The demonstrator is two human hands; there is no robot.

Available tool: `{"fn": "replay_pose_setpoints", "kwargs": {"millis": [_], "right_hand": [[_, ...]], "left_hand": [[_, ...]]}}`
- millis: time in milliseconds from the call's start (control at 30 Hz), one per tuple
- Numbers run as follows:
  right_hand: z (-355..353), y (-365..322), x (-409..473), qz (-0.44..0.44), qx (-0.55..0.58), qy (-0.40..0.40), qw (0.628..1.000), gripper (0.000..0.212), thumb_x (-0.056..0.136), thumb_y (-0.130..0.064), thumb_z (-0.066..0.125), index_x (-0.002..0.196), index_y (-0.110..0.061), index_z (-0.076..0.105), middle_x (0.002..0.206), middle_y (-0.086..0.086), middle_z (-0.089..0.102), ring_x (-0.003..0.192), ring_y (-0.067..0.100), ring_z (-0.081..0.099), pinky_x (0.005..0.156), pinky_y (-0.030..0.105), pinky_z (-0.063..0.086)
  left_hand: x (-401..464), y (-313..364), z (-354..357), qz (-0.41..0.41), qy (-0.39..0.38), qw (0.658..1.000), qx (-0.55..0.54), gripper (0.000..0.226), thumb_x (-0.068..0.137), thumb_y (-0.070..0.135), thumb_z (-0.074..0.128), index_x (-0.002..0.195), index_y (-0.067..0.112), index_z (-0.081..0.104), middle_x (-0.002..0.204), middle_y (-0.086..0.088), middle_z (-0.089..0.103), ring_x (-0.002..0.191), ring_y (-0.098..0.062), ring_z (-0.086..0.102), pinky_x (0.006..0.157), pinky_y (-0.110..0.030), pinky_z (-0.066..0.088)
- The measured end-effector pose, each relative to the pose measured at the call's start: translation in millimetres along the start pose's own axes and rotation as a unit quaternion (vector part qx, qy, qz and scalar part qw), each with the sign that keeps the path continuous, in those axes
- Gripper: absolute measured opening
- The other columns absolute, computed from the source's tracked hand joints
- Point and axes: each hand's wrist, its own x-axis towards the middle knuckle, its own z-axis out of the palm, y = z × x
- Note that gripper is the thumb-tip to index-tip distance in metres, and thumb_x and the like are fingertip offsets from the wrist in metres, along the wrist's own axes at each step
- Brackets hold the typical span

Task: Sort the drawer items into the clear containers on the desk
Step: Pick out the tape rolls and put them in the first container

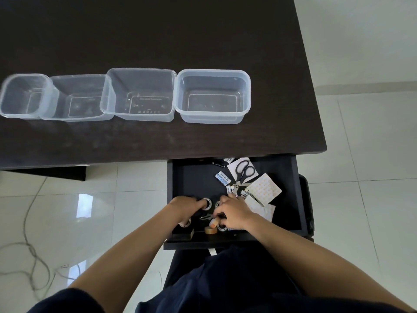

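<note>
An open black drawer (291, 199) under the desk's front edge holds the items. My left hand (186, 206) grips a black tape roll (206, 204) at the drawer's front left. My right hand (233, 211) reaches among small rolls and pinches a tan tape roll (214, 222). Another tan roll (211, 230) lies by the front wall. Black-handled scissors (244, 171), small blue-and-white packets (222, 177) and white sticker sheets (264, 189) lie at the drawer's right. Several clear containers stand in a row on the dark desk: far left (6, 96), second (54, 105), third (108, 93), rightmost (247, 96).
The dark desk (158, 30) fills the upper left. White tiled floor (361, 154) lies to the right and below. Loose cables (33, 251) trail on the floor at the left. My dark-clothed lap (225, 279) sits just below the drawer front.
</note>
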Motion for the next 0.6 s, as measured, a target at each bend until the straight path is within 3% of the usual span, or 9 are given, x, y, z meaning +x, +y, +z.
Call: {"fn": "replay_pose_setpoints", "kwargs": {"millis": [200, 300, 467, 600], "right_hand": [[3.8, 6.7, -3.2, 0.017, 0.045, 0.026, 0.999, 0.025, 0.088, -0.021, 0.057, 0.107, -0.034, 0.067, 0.101, -0.002, 0.056, 0.108, 0.022, 0.045, 0.087, 0.033, 0.033], [3.9, 7.5, -4.2, 0.025, 0.088, 0.064, 0.994, 0.025, 0.086, -0.015, 0.057, 0.100, -0.032, 0.068, 0.087, -0.005, 0.051, 0.101, 0.020, 0.048, 0.080, 0.029, 0.033], [-3.9, 4.7, -3.0, 0.059, 0.181, 0.124, 0.974, 0.017, 0.082, -0.014, 0.067, 0.094, -0.025, 0.071, 0.082, -0.006, 0.055, 0.078, 0.013, 0.051, 0.065, 0.025, 0.038], [-10.2, 6.5, -2.5, 0.083, 0.227, 0.142, 0.960, 0.018, 0.079, -0.011, 0.069, 0.091, -0.025, 0.072, 0.069, -0.008, 0.053, 0.068, 0.012, 0.051, 0.062, 0.029, 0.042]], "left_hand": [[1.7, 4.1, 6.3, -0.032, 0.037, 0.999, 0.008, 0.072, 0.077, -0.005, 0.061, 0.135, 0.016, 0.025, 0.088, -0.009, 0.053, 0.071, -0.027, 0.051, 0.060, -0.037, 0.044], [3.8, 5.5, 7.1, -0.042, 0.054, 0.998, -0.010, 0.068, 0.079, -0.006, 0.059, 0.135, 0.015, 0.027, 0.092, -0.011, 0.057, 0.076, -0.029, 0.055, 0.060, -0.036, 0.043], [8.0, 5.6, 9.1, -0.049, 0.079, 0.995, -0.046, 0.053, 0.082, -0.002, 0.055, 0.130, 0.014, 0.039, 0.106, -0.012, 0.061, 0.094, -0.033, 0.062, 0.062, -0.036, 0.044], [9.8, 2.7, 11.7, -0.054, 0.119, 0.985, -0.114, 0.034, 0.086, 0.009, 0.052, 0.119, 0.016, 0.050, 0.113, -0.012, 0.062, 0.099, -0.034, 0.062, 0.073, -0.039, 0.051]]}}
